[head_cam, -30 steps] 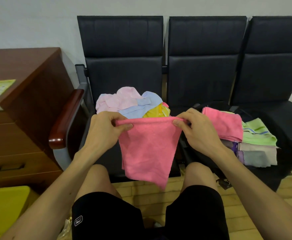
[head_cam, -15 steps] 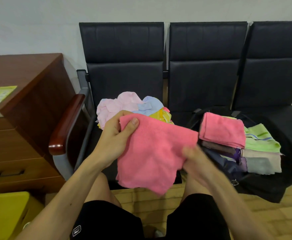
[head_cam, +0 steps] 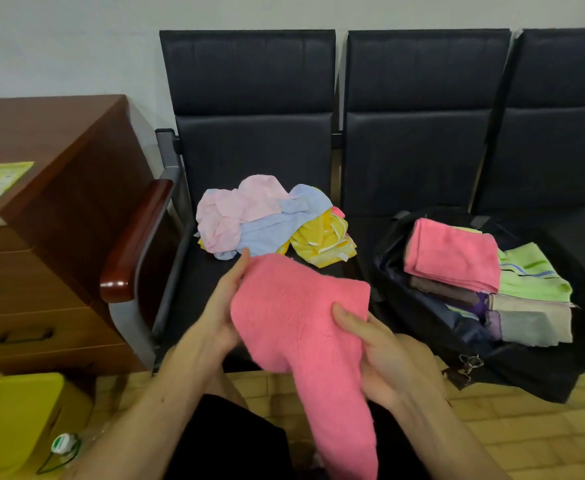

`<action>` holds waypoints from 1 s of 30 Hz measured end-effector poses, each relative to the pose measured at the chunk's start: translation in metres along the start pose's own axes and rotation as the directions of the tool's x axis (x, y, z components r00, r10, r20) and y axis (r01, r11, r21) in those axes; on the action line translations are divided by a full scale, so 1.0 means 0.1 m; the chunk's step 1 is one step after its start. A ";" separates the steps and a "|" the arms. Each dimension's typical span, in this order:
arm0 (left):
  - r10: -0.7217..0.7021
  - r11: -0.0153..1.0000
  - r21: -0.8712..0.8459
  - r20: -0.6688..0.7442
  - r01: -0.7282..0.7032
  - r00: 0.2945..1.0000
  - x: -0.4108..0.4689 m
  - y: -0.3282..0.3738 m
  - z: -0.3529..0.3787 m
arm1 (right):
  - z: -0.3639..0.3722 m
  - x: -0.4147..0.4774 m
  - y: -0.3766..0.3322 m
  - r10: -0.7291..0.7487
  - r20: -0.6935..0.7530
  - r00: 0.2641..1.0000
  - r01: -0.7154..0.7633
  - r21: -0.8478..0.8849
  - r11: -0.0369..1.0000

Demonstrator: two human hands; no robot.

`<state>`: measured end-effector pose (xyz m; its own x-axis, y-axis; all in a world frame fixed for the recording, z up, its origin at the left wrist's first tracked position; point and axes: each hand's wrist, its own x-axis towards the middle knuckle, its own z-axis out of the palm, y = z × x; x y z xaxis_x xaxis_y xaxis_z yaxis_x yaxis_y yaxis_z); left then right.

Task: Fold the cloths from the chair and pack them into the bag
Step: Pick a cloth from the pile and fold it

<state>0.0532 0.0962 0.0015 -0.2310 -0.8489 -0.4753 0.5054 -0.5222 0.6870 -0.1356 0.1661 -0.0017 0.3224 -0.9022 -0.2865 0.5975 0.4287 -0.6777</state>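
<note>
left hand [head_cam: 227, 303]: flat along the pink cloth [head_cam: 294, 317], visible finger straight
right hand [head_cam: 377, 355]: thumb on top, pinching it
cloth: held over the lap, near the chair [head_cam: 249, 150]
bag [head_cam: 526, 368]: next seat over

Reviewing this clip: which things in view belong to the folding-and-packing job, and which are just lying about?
Part of the job:
pink cloth, held between left hand and right hand
unfolded heap on the chair
black bag with the folded stack in it

Lying about:
wooden cabinet
green leaflet on the cabinet
yellow box on the floor
</note>
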 end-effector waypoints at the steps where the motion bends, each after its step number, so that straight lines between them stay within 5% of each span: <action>1: -0.005 0.997 -0.072 0.028 0.007 1.000 -0.02 -0.11 -0.02 | 0.02 0.00 -0.01 -0.009 -0.004 1.000 0.009 0.010 1.000; 4: -0.108 0.960 -0.238 0.180 0.150 0.978 -0.11 -0.41 -0.07 | 0.01 0.02 -0.03 -0.027 -0.021 0.999 0.028 0.016 0.999; 8: -0.110 0.955 -0.218 0.366 0.200 0.924 -0.18 -0.53 -0.22 | 0.00 -0.02 -0.07 -0.057 0.018 0.998 0.057 -0.018 0.998; 14: -0.157 0.924 0.376 0.216 0.066 0.964 -0.18 -0.57 -0.46 | -0.21 0.04 -0.07 -0.130 -0.295 0.947 0.041 -0.288 0.957; 17: -0.093 0.924 0.383 0.203 0.009 0.975 -0.20 -0.48 -0.38 | -0.33 0.05 0.00 -0.197 -0.371 0.907 0.122 -0.216 0.969; 19: -0.046 0.944 0.328 0.204 -0.024 0.978 -0.20 -0.45 -0.28 | -0.35 -0.13 0.17 -0.226 -0.303 0.926 0.109 -0.359 0.927; 20: -0.021 0.949 0.314 0.178 -0.036 0.984 -0.19 -0.45 -0.23 | -0.26 -0.14 0.18 -0.169 -0.437 0.883 -0.015 -0.386 0.922; 24: 0.046 0.926 0.374 0.015 -0.049 0.999 -0.15 -0.35 -0.18 | -0.30 0.02 0.16 0.020 -0.346 0.938 -0.123 -0.277 0.953; 30: 0.020 0.878 0.479 -0.065 0.013 0.998 -0.05 -0.27 -0.29 | -0.39 0.12 -0.04 -0.299 -0.383 0.874 0.039 -0.558 0.829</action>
<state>0.0644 0.1169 -0.0306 -0.1667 -0.8522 -0.4960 0.0421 -0.5088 0.8599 -0.1623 0.1515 -0.0291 -0.1780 -0.9349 -0.3072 0.0981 0.2938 -0.9508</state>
